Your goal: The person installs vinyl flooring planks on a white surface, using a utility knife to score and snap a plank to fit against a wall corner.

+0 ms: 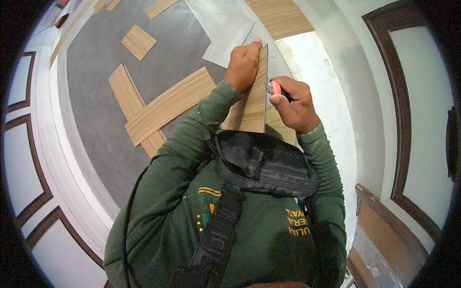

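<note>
My left hand (243,67) is closed around the upper part of a wood-look floor plank (254,105), its thumb near the top end. The plank stands on edge, tilted, its lower end close to the black bag on my front. In my right hand (297,105) is a red and black utility knife (275,88), gripped with the thumb on its near side. Its grey tip is at or very close to the plank's right edge; whether the blade touches cannot be made out.
Loose wood-look planks (170,105) lie crossed on the dark grey floor (96,120) at left, with a short offcut (139,42) farther off. Grey-backed pieces (216,29) lie ahead. A laid plank (281,17) borders the pale wall at right. My black chest bag (264,161) hangs close below the plank.
</note>
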